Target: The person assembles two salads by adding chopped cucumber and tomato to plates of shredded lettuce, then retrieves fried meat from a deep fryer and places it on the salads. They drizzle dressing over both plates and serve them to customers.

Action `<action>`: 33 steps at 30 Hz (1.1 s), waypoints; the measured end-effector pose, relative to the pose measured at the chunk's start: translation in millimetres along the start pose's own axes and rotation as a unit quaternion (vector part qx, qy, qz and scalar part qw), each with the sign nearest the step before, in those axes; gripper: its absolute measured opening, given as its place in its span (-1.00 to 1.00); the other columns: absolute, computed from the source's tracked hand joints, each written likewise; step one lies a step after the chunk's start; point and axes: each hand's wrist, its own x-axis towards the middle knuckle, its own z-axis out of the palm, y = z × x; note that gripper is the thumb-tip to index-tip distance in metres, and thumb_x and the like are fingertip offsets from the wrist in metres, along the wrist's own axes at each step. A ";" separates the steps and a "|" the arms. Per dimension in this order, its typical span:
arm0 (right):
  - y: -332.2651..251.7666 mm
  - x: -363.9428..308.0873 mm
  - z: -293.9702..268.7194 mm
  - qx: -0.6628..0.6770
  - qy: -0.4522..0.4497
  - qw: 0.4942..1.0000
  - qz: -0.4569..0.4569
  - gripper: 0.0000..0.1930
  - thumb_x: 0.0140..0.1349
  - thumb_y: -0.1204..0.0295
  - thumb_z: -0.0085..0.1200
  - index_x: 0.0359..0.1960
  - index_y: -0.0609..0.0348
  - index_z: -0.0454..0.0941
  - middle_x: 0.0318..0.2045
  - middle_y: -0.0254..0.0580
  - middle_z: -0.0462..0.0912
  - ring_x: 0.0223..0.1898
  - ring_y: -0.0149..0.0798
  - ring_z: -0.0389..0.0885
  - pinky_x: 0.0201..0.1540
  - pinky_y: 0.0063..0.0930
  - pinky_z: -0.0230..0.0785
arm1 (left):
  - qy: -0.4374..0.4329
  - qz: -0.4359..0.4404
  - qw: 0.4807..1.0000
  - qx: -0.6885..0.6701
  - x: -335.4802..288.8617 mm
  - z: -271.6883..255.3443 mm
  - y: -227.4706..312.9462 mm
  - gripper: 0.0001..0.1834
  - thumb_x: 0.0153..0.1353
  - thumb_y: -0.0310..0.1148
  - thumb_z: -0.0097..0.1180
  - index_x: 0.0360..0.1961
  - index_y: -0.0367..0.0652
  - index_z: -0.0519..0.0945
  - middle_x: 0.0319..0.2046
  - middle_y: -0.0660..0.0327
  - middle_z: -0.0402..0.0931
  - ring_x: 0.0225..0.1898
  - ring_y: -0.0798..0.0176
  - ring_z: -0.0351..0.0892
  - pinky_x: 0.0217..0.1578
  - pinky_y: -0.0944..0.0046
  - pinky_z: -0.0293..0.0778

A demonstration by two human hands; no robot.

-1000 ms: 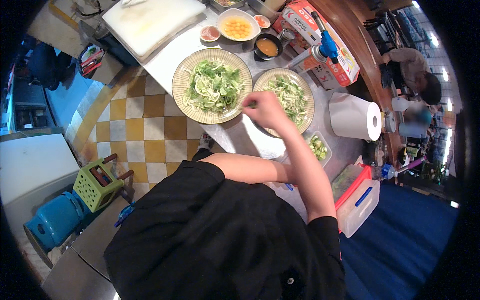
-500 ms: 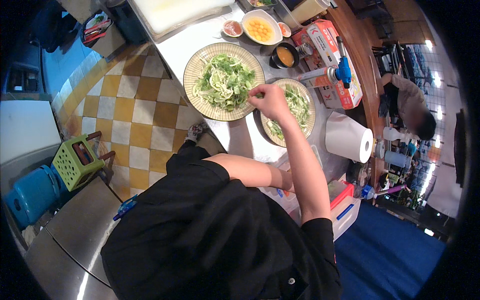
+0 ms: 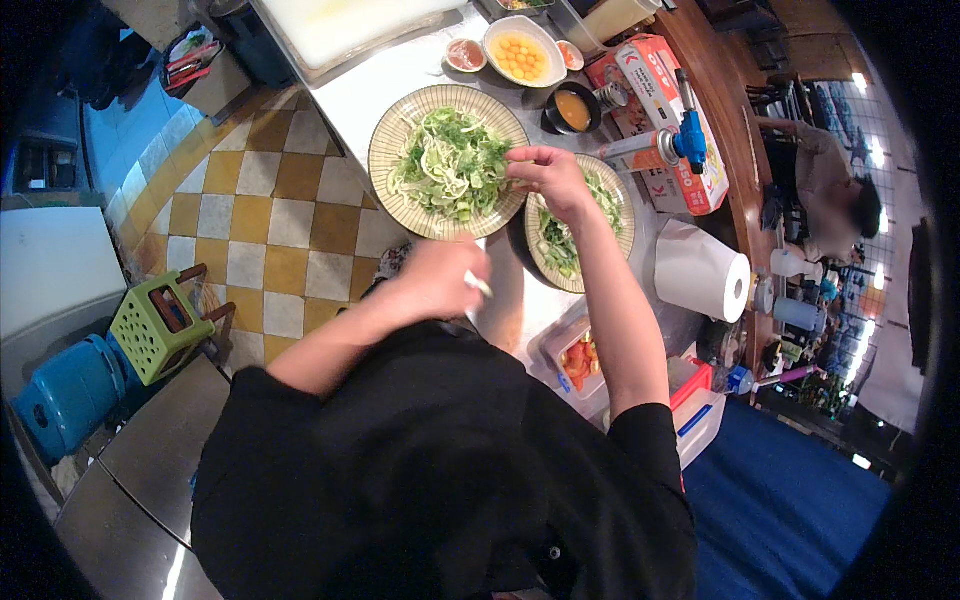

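Observation:
Shredded pale green salad [image 3: 455, 165] is heaped on a large ribbed beige plate [image 3: 392, 205]. A second ribbed plate [image 3: 622, 235], also bearing shredded greens [image 3: 560, 245], sits beside it to the right. My right hand [image 3: 555, 183] reaches over the gap between the plates, its fingers stretched and slightly apart at the salad's right edge. Nearer my body, my left hand [image 3: 445, 280] is closed and motion-blurred, in front of the large plate. A small whitish piece [image 3: 478, 285] shows at its fingers; its kind is unclear.
Behind the plates stand a bowl of egg yolks [image 3: 520, 58], a dark cup of orange sauce [image 3: 572, 110] and a blow torch [image 3: 645, 150]. A paper roll [image 3: 700, 270] lies at right. Cut tomatoes fill a clear container [image 3: 580, 360]. Another person [image 3: 835, 190] is at far right.
My left hand has come from the container at right across to the front of the large plate, with a small whitish piece. My right hand's pinched fingers have spread and shifted slightly right.

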 end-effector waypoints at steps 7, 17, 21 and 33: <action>-8.3 33.6 -31.0 0.031 0.017 0.999 0.031 -0.87 0.21 0.49 0.12 -0.21 0.17 0.59 -0.29 -0.35 0.63 -0.35 -0.47 0.52 -0.34 -0.59 0.35 | 0.238 -0.074 0.959 0.134 2.9 -23.9 -71.9 -0.71 -0.06 -0.34 0.28 -0.25 -0.16 0.63 -0.21 0.09 0.47 -0.24 -0.04 0.59 -0.22 0.02 0.53; -34.2 59.6 -10.1 -0.251 -0.021 0.967 -0.037 -0.78 0.14 0.43 0.26 -0.19 0.24 0.66 -0.33 -0.36 0.67 -0.33 -0.48 0.55 -0.30 -0.53 0.44 | 0.297 -0.175 0.932 0.112 -41.3 -71.0 -102.2 -0.58 -0.02 -0.23 0.31 -0.13 -0.20 0.61 -0.15 0.08 0.49 -0.10 0.00 0.56 -0.11 0.10 0.50; -38.6 68.2 -13.4 -0.262 -0.008 0.963 -0.058 -0.78 0.18 0.41 0.24 -0.19 0.27 0.68 -0.34 -0.32 0.69 -0.35 -0.49 0.57 -0.31 -0.54 0.46 | 0.321 -0.192 0.923 0.094 -51.4 -79.6 -113.9 -0.59 -0.02 -0.24 0.30 -0.13 -0.21 0.61 -0.15 0.07 0.50 -0.11 0.01 0.55 -0.10 0.10 0.50; -81.4 94.5 50.6 -0.558 -0.067 0.808 -0.177 -0.49 0.14 0.46 0.13 0.18 0.22 0.42 -0.15 0.09 0.66 -0.10 -0.03 0.65 0.01 -0.29 0.44 | 0.408 -0.152 0.899 0.035 -17.5 -112.5 -99.3 -0.72 0.02 -0.32 0.28 -0.26 -0.25 0.63 -0.40 0.11 0.56 -0.32 0.11 0.58 -0.26 0.17 0.49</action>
